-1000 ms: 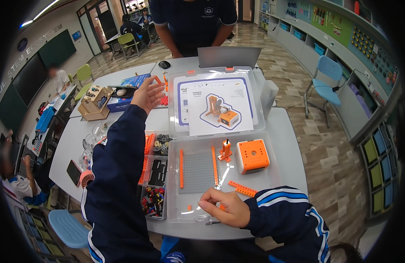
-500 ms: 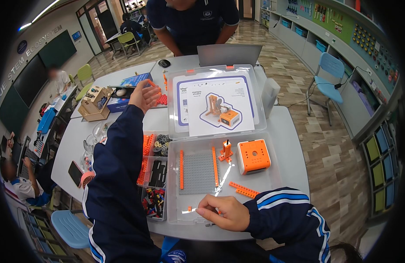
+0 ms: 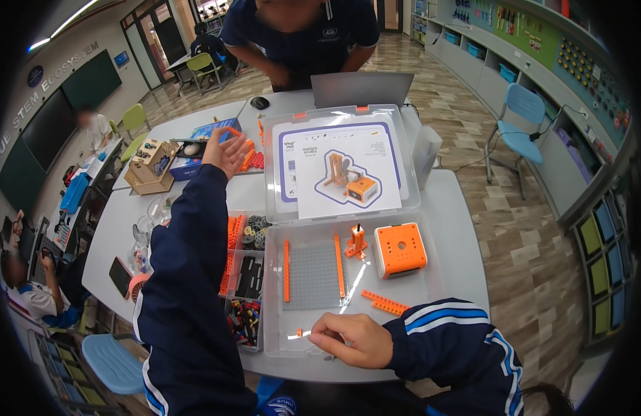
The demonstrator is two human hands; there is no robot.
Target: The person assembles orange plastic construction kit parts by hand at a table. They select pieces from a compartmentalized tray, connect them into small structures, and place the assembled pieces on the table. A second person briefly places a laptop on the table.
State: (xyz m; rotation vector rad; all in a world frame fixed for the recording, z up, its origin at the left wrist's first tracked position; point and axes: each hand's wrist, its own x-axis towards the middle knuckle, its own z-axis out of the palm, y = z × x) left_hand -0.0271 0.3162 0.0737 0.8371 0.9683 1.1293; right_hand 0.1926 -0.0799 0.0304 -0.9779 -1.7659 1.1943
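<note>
Right hand (image 3: 351, 338) resting at near edge of clear tray (image 3: 431, 277), fingers (image 3: 323, 338) curled together, pinching small orange piece (image 3: 299, 333) on tray floor. Grey baseplate (image 3: 312, 274) lying just beyond, orange beams along both its sides. Orange cube block (image 3: 401, 249) sitting right of baseplate. Parts organiser (image 3: 245, 277) lying left of tray on bench (image 3: 459, 208). Left hand (image 3: 225, 152) reaching far across bench, fingers spread, touching orange pieces (image 3: 248, 157) beside open lid with instruction sheet (image 3: 342, 166).

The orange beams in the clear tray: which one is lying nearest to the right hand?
The short perforated orange beam, lying slanted near the tray's front right, is nearest the right hand. The two long beams lie straight along the grey baseplate, farther away.
</note>
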